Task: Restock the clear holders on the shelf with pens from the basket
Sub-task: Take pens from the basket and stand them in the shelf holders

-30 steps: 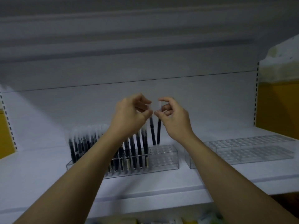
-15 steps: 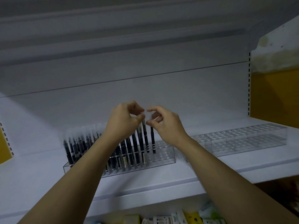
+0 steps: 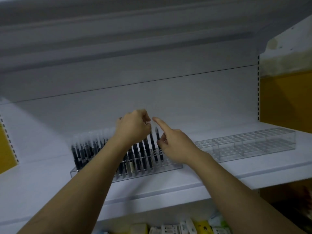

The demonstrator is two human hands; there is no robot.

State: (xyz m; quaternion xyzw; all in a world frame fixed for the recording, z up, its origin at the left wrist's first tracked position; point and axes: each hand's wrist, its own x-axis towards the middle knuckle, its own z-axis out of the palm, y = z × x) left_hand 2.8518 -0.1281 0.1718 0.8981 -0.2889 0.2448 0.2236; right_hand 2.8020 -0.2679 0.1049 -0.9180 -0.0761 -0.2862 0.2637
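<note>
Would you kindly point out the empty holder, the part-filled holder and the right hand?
Empty holder [image 3: 253, 149]: head view, front wall.
Part-filled holder [image 3: 160, 167]: head view, front wall.
Right hand [image 3: 175, 146]: head view, its back.

Bare left hand [image 3: 133, 130] and bare right hand [image 3: 173, 146]; both forearms uncovered from wrists above the shelf [image 3: 50, 183] to well below it.

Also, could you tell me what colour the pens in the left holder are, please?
The pens have black barrels with pale translucent caps, seen best in the head view.

Boxed goods [image 3: 170, 229] below, yellow panel [image 3: 285, 102]
</note>
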